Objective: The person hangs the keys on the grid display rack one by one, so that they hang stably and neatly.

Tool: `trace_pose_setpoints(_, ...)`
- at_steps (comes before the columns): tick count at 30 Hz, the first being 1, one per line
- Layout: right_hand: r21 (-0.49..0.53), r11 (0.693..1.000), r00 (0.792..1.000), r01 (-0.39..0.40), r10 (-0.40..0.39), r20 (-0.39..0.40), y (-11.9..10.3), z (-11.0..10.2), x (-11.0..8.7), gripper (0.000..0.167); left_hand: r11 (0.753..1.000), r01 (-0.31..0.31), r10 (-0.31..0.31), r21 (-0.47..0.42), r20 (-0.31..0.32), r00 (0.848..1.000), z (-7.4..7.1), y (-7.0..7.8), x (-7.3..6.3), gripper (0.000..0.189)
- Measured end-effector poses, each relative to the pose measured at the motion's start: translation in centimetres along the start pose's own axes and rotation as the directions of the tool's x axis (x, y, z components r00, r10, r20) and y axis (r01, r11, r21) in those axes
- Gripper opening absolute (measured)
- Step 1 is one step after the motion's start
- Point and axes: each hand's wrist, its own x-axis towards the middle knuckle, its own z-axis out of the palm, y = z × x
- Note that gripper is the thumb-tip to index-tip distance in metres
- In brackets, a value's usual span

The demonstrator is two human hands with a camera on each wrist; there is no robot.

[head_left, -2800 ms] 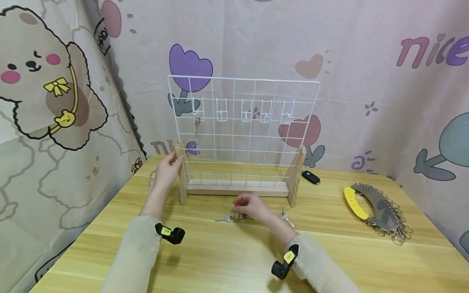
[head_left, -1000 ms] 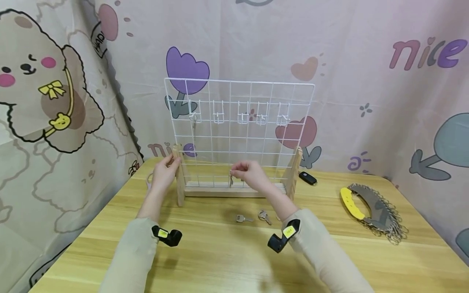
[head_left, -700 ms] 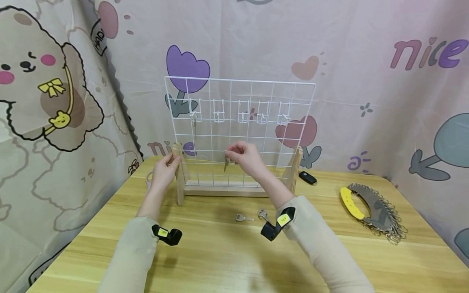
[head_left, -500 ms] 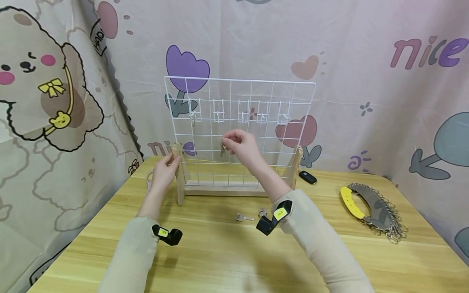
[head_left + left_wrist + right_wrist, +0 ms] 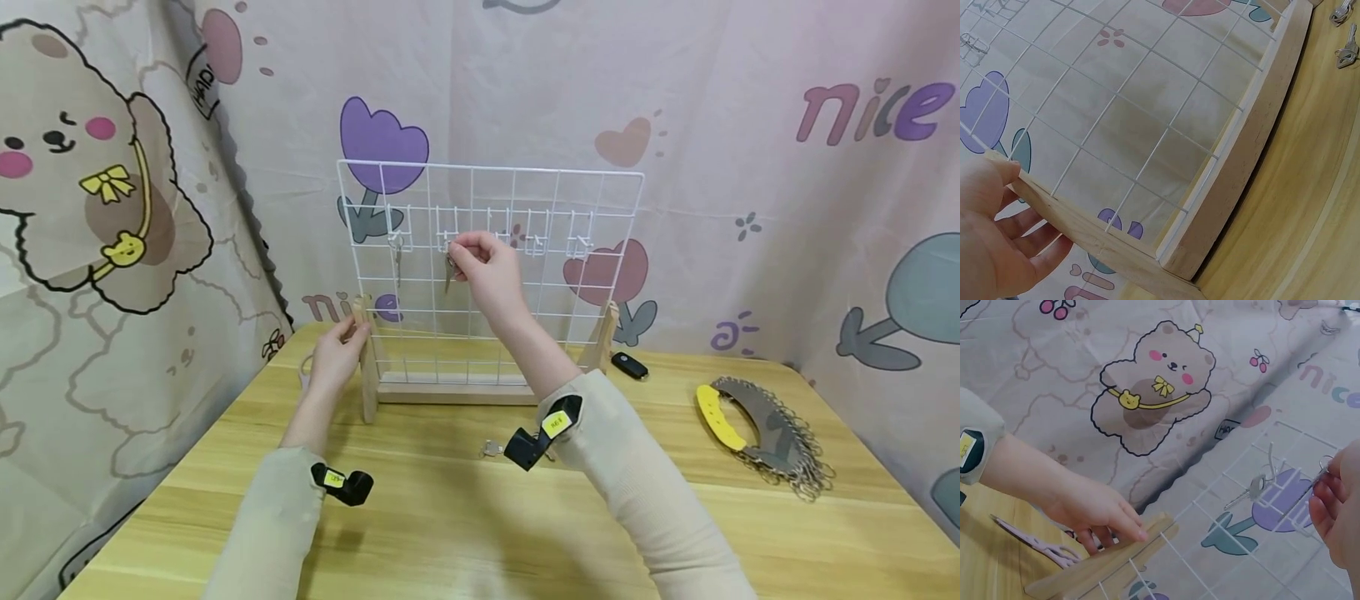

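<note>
My right hand (image 5: 491,271) pinches a silver key (image 5: 448,279) by its ring, so that it hangs in front of the second hook (image 5: 444,237) from the left. That hook belongs to a white wire grid rack (image 5: 510,172) on a wooden stand. One key (image 5: 1257,486) dangles from the leftmost hook, seen beside my hand in the right wrist view. My left hand (image 5: 335,358) grips the top of the left wooden upright (image 5: 368,387), thumb in front and fingers behind. Loose keys (image 5: 1347,56) lie on the table before the rack, partly hidden by the right wrist camera in the head view.
Scissors (image 5: 1047,550) lie left of the rack, behind my left hand. At right are a black car key fob (image 5: 629,365) and a curved grey plate with a yellow handle (image 5: 716,417) and many wire rings. Patterned cloth (image 5: 712,275) hangs behind.
My right hand has picked up the key from the table and raised it, moving slightly left, to the hook row. The left hand stays on the upright.
</note>
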Motion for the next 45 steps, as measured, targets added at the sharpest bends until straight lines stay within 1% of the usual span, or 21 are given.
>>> trace_pose_setpoints(4,-0.005,1.000,0.999,0.009,-0.010,-0.040,-0.1,0.4,0.2,0.013,1.000,-0.003,0.003,0.001,-0.005,1.000,0.0,0.0,0.0,0.062)
trace_pose_setpoints(8,-0.039,0.999,0.997,0.016,-0.019,-0.081,0.1,0.8,0.3,0.011,1.000,-0.005,0.005,-0.002,-0.002,1.000,-0.1,0.0,-0.1,0.062)
trace_pose_setpoints(14,-0.072,0.997,0.993,0.014,-0.023,-0.115,0.5,1.1,0.6,0.012,1.000,0.007,-0.007,-0.003,0.004,1.000,0.0,0.0,-0.3,0.062)
trace_pose_setpoints(21,-0.104,0.994,0.993,0.015,-0.027,-0.114,0.8,1.0,0.8,0.011,1.000,0.014,-0.014,0.002,0.000,1.000,0.1,-0.1,-0.2,0.063)
trace_pose_setpoints(26,-0.092,0.996,0.994,0.019,-0.029,-0.108,1.4,0.8,0.8,0.012,1.000,0.004,-0.004,-0.005,-0.003,1.000,0.1,-0.1,-0.2,0.062)
trace_pose_setpoints(29,-0.089,0.996,0.994,0.005,-0.014,-0.104,1.8,0.6,0.6,0.013,1.000,0.003,-0.003,-0.017,-0.005,1.000,0.0,0.0,-0.2,0.060)
trace_pose_setpoints(33,-0.120,0.993,0.995,-0.019,0.008,-0.098,2.5,0.1,0.1,0.011,1.000,0.004,-0.004,-0.014,-0.003,1.000,0.0,0.0,-0.2,0.060)
trace_pose_setpoints(38,-0.142,0.990,0.996,-0.008,-0.005,-0.091,3.9,-1.0,-0.7,0.010,1.000,0.006,-0.006,-0.013,0.005,1.000,0.0,-0.1,-0.1,0.061)
trace_pose_setpoints(45,-0.110,0.992,0.996,-0.067,0.061,-0.057,7.1,-3.1,-3.3,0.014,1.000,0.006,-0.006,-0.009,0.004,1.000,-0.1,-0.2,0.0,0.062)
